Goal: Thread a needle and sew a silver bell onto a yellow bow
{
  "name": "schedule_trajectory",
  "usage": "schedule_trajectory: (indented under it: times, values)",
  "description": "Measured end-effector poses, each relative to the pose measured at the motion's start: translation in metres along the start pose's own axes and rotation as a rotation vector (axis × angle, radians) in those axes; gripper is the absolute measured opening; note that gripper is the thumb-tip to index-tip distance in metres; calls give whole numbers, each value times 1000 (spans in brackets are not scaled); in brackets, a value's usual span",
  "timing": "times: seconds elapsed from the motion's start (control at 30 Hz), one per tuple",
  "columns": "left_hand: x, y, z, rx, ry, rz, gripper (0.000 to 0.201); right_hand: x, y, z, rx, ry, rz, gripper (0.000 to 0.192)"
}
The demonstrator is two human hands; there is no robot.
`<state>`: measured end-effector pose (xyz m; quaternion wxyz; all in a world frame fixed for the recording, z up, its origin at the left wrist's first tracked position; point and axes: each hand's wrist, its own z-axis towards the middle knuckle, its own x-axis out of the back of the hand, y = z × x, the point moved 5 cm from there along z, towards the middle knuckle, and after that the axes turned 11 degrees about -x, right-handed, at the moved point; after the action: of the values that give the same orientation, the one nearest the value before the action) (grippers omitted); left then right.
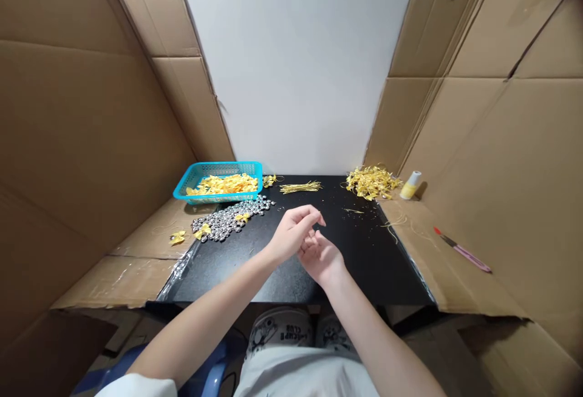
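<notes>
My left hand (297,228) and my right hand (324,257) meet above the middle of the black table (273,281). The left one is closed, its thumb lying along bent fingers. Turned palm up just below it, the right one has its fingers curled in. Whatever they may hold is hidden or too small to make out. Beyond the hands lies a bundle of gold twist ties (300,187). To the left are silver beads (223,222) with a few yellow bows (243,217) among them.
A blue basket (182,186) of yellow bows stands at the back left. At the back right are a pile of yellow bows with ties (371,183) and a thread cone (410,185). A pink-handled cutting tool (469,256) lies on the right cardboard. Tall cardboard walls (523,160) flank the table.
</notes>
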<state>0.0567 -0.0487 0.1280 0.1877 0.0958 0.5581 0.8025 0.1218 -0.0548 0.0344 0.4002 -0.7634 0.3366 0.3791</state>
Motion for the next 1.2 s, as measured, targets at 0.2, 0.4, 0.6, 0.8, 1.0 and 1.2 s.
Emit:
schedule_trajectory:
  times: [0.2,0.4,0.6,0.8,1.0,1.2]
  values:
    - [7,-13,-34,-94,195,-177,34,13,-15,2,50,27,-33,23]
    - [12,-27,-62,-126,261,-204,39,1,-24,-10,174,73,-106,4]
    - [16,-36,-70,-110,213,-170,44,-12,-36,-10,242,40,-346,22]
    - [18,-47,-60,-95,203,-394,38,-11,-59,8,137,94,-361,14]
    - [62,-53,-39,-107,385,-438,26,-33,-108,15,365,41,-667,17]
    - [62,-47,23,-29,111,54,29,-62,-126,17,535,-100,-1154,13]
